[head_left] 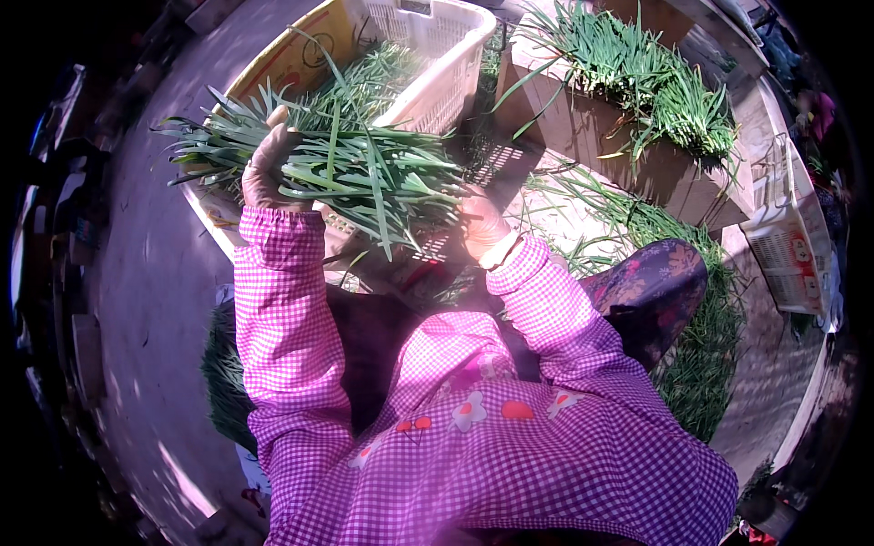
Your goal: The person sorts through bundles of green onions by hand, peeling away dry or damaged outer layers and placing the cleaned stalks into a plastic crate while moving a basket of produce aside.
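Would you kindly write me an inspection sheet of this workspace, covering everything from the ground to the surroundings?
Surface: pale ground, partly sunlit, partly shaded.
Job's things: green bunch held roughly sideways; white crate behind it with greens inside; brown box to the right with more greens on top.
Clutter: loose stalks scattered below the box; a dense heap of greens beside the knee.
Hands: left hand grips the bunch, thumb up; right hand is at its pale ends, fingers partly hidden.
Cables: nothing seen.
Surroundings: second crate at far right; outer edges too dark to tell.
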